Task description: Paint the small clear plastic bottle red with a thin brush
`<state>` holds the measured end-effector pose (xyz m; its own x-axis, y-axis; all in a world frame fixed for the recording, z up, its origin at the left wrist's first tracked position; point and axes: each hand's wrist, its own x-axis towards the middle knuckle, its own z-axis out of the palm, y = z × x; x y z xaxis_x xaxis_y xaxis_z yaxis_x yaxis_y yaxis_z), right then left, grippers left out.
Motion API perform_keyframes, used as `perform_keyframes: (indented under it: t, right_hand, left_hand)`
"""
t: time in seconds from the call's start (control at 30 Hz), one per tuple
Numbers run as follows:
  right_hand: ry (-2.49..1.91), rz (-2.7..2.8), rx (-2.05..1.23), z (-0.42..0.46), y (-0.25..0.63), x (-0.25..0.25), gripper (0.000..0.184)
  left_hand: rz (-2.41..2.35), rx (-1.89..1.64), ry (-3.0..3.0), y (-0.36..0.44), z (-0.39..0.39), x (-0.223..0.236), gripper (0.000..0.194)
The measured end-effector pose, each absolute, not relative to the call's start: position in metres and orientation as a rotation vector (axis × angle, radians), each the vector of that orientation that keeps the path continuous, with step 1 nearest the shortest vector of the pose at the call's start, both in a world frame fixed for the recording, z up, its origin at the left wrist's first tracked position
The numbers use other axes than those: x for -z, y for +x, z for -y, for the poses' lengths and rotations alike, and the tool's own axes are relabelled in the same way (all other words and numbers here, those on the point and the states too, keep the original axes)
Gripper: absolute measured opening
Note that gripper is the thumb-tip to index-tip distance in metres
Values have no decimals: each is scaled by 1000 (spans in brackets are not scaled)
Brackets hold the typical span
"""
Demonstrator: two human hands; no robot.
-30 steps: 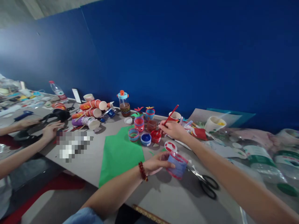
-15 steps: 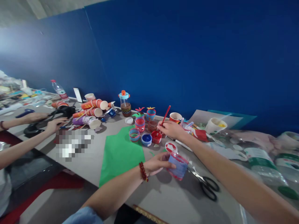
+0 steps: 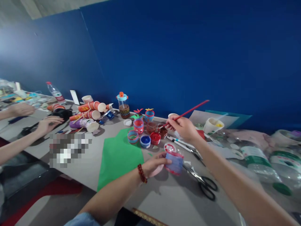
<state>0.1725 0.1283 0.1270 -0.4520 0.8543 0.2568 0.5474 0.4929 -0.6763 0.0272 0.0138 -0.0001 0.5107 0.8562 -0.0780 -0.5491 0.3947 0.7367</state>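
My left hand (image 3: pixel 154 165), with a red bead bracelet at the wrist, grips a small blue-painted plastic cup (image 3: pixel 173 162) just above the grey table (image 3: pixel 169 201). My right hand (image 3: pixel 183 127) pinches a red paintbrush (image 3: pixel 185 113), lifted above the open paint pots, its handle slanting up to the right. The red paint pot (image 3: pixel 155 138) and a blue paint pot (image 3: pixel 145 141) stand just left of the brush tip. A round red-and-white lid (image 3: pixel 169 147) lies behind the cup.
A green paper sheet (image 3: pixel 117 157) lies left of my left hand. Black-handled scissors (image 3: pixel 202 182) lie to the cup's right. Decorated cups, a jar (image 3: pixel 123 105) and plastic bottles (image 3: pixel 263 160) crowd the table. Another person's hands (image 3: pixel 48 124) work at far left.
My right hand has lifted the paintbrush out of the red paint pot and moved it right; the handle now tilts flatter. The cup in my left hand barely moved.
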Motion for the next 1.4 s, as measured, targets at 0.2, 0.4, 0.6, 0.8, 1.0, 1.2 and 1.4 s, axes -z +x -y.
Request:
perform_keyframes:
  t: [0.2,0.4,0.6,0.8,1.0,1.2,1.4]
  right_hand:
    - [-962,1360,-873,-50,236,-133,26]
    - [-915,1069,-893,3,254,-97,18]
    - [-862,1041,-889,6,253,-71,18]
    - [-868,1098,-913,10,251,-65,20]
    - [-910,1176,-848,12,248,-62,19]
    - [-939,1240,-798,13,247,-64,21]
    - [-942,1254,-793,15,246,-66,20]
  left_hand:
    - [-478,-1013,657,26,-14,6,53]
    - [-504,-1025,667,28,-10,4,49]
    - [-539,-1046,659,31,-8,4,52]
    - [-586,-1052,649,32,-5,3,50]
    - [-600,-1052,630,31,-3,-1,49]
    - [-616,-1082,606,32,-3,0,49]
    - [-627,-1067,626,31,-3,-1,53]
